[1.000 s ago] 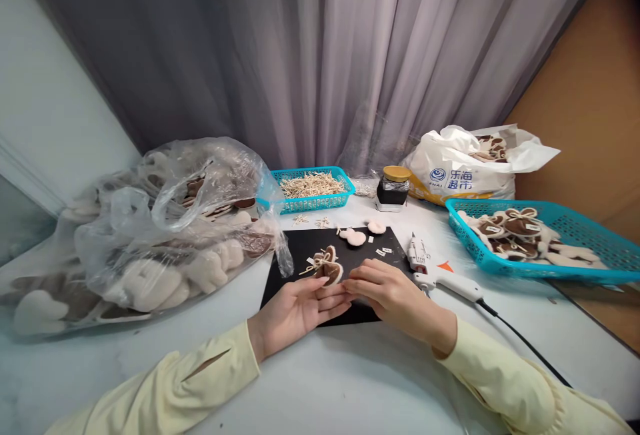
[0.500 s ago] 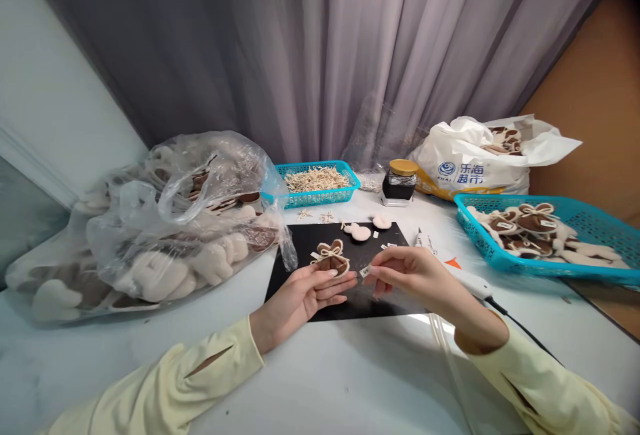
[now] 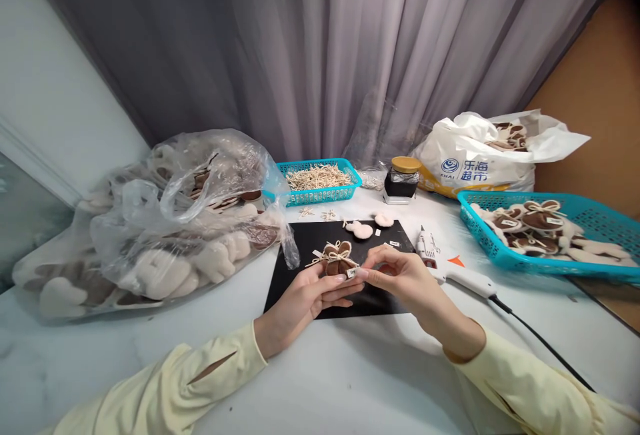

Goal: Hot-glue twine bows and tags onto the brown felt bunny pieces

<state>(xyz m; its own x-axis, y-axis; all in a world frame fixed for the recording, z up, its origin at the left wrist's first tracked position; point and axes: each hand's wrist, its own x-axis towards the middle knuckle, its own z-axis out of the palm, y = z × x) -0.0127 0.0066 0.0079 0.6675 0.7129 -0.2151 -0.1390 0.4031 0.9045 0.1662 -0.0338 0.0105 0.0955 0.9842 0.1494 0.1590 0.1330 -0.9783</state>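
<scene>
My left hand (image 3: 313, 298) is closed on a small brown felt bunny-shaped piece (image 3: 336, 266) with a cream edge and a cord bow, held above a black mat (image 3: 295, 295). Between the thumb and fingers of my right hand (image 3: 400, 275) is a small white label (image 3: 352, 273), set against the lower right of the brown piece. Farther back on the mat lie fluffy white pieces (image 3: 359, 230) and more small white labels (image 3: 395, 244). A white glue gun (image 3: 470, 279) rests on the table to the right of my right hand.
A blue basket of cord bows (image 3: 320, 178) stands at the back, beside a dark jar with a gold lid (image 3: 401, 182). Finished-looking pieces fill part of a blue basket (image 3: 505, 258) at right. Bulky bags stand left (image 3: 165, 222) and back right (image 3: 465, 162).
My right hand has moved left, bringing the label from beside the brown piece onto it. The glue gun, partly hidden by my right arm before, shows more fully.
</scene>
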